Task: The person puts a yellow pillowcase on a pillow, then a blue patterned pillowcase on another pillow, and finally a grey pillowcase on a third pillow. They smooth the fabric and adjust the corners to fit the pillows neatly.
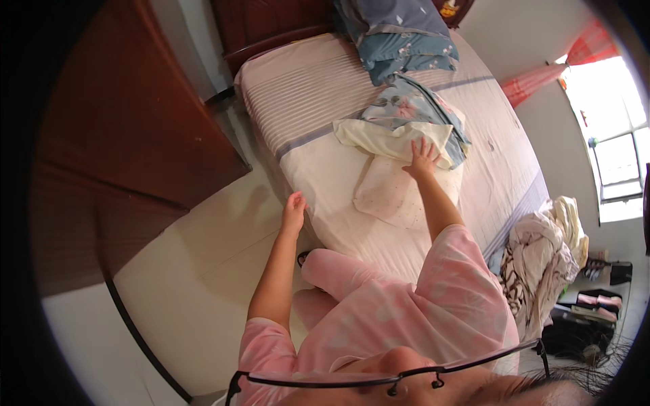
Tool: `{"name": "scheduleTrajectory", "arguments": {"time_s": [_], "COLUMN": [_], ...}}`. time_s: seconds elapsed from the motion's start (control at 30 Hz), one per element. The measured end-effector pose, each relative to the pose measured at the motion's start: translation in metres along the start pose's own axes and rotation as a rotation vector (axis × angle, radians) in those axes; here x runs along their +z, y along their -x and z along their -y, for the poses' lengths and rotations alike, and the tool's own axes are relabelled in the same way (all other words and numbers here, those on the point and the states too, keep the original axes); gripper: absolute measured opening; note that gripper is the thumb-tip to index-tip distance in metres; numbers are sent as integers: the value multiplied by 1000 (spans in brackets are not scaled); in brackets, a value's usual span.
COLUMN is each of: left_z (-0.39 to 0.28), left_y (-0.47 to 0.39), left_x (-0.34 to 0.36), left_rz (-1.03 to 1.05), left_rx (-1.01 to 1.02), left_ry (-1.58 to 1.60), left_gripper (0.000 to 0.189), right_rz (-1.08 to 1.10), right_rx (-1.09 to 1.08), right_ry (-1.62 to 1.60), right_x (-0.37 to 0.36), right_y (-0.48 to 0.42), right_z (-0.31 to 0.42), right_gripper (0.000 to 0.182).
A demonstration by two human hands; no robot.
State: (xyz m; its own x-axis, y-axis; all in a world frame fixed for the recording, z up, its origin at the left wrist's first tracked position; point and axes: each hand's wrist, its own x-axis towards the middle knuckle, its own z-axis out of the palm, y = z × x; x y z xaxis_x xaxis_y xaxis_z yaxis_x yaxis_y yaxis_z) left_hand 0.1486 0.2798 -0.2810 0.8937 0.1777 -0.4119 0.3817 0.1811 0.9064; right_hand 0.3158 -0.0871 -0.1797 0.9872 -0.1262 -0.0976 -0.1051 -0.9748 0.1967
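Observation:
My right hand [422, 161] lies with spread fingers at the edge of a cream cloth [388, 139], which is joined to or lies against a blue-grey floral cloth [401, 104]. Beneath them, a pale speckled pillow [388, 193] rests on the bed [317, 177]. Part of the pillow is covered by the cloths and my forearm. My left hand [293, 212] hangs beside the bed's near left edge, fingers loosely bent, holding nothing. Whether it touches the sheet is hard to tell.
Stacked blue and grey pillows [406, 43] lie by the dark wooden headboard [274, 23]. A heap of crumpled cloths [543, 248] sits at the bed's right corner. Dark brown wooden furniture [132, 152] stands to the left, across the tiled floor [218, 254]. A window [614, 137] is at right.

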Motion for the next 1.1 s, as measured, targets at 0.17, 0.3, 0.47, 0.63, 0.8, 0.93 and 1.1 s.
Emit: {"name": "scheduleTrajectory", "arguments": {"time_s": [0.17, 0.3, 0.47, 0.63, 0.8, 0.93, 1.1], "left_z": [41, 68, 43, -47, -110, -129, -128], "left_y": [-2, 2, 35, 79, 104, 123, 100], "left_x": [21, 50, 103, 167, 224, 259, 229], "left_rz": [-72, -127, -186, -293, -403, -415, -319], "left_rx": [96, 116, 206, 540, 750, 908, 724], "left_ry": [14, 17, -64, -436, -710, -779, -860], "left_gripper": [35, 35, 44, 74, 100, 94, 34], "right_rz": [-49, -189, -210, 108, 575, 657, 400], "right_rx": [-52, -177, -423, -673, -819, -1057, -1168], "right_ry": [-181, -435, -955, -1428, -1638, -1453, -1344], "right_x": [40, 84, 56, -29, -60, -85, -71], "right_y": [-49, -101, -115, -52, -8, 49, 62], "right_z": [-19, -43, -28, -20, -17, -31, -55], "right_gripper": [71, 40, 33, 32, 34, 43, 61]}}
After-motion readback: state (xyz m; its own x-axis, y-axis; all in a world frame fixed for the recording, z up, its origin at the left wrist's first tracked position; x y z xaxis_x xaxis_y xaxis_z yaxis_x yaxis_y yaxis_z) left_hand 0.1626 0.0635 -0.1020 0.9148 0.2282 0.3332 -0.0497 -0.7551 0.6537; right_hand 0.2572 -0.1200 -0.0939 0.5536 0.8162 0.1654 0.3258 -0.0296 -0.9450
